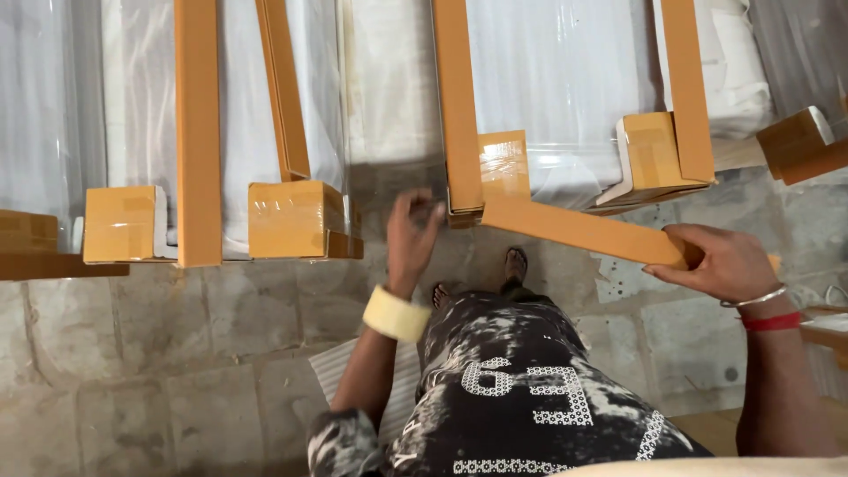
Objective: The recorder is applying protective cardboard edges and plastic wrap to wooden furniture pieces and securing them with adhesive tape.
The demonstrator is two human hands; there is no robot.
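Nearest of all is the person's dark shirt (pixel 521 397) with white marks, low in the view. Two bare arms reach out from it.

Right hand (pixel 720 262): it is closed around the end of a long orange cardboard strip (pixel 579 231). The strip lies almost flat and slants up to the left. Its far end touches the foot of a wrapped panel (pixel 556 79). A silver bangle (pixel 756 299) and a red band (pixel 772 321) sit on that wrist.

Left hand (pixel 413 234): it is up near the low edge of the clear plastic wrap (pixel 393 181), with the fingers bent. It is blurry, so I cannot tell if it pinches the wrap or only touches it. A roll of pale tape (pixel 397 314) hangs around this wrist like a big bracelet.

Past the hands, tall panels stand on the stone floor (pixel 177 353), all wrapped in shiny plastic. Orange cardboard edge strips (pixel 198 124) run up their sides. Cardboard corner caps (pixel 296 219) are taped over the low corners; one more cap (pixel 124 223) is to the left and another (pixel 654 157) is to the right.

Two feet (pixel 515 262) show on the floor between the arms. A white ribbed sheet (pixel 340 371) lies on the floor under the left arm.
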